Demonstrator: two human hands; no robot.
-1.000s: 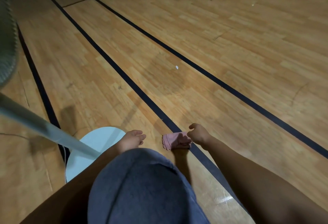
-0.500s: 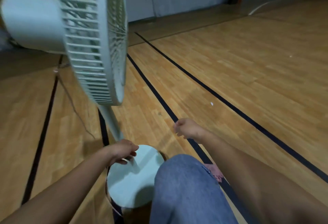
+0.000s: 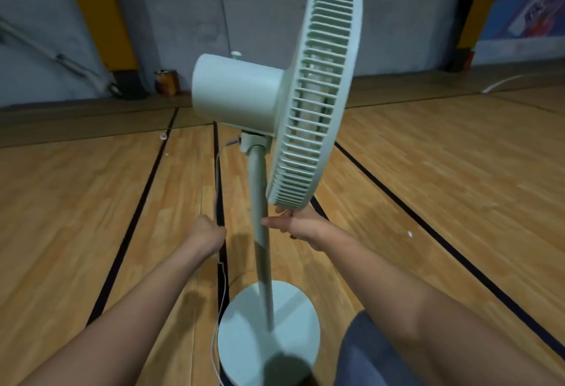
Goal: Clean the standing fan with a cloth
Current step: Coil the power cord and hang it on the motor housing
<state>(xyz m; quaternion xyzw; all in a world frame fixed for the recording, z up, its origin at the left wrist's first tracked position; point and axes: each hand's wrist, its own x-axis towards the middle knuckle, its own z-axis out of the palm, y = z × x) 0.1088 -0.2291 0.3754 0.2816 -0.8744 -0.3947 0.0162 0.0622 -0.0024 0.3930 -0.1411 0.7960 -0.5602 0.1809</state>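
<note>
Pale-green plastic, the standing fan looks light and top-heavy with a flexing grille, best steadied by its stiff pole between both hands: right hand fingers spread touching the grille's lower rim, left hand curled shut, no cloth visible.

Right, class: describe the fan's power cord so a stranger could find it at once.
Start at the pale green standing fan on the wooden floor. Left of its pole hangs a thin white cord, trailing past the round base. Unlike the straight black floor lines, it curves.
</note>
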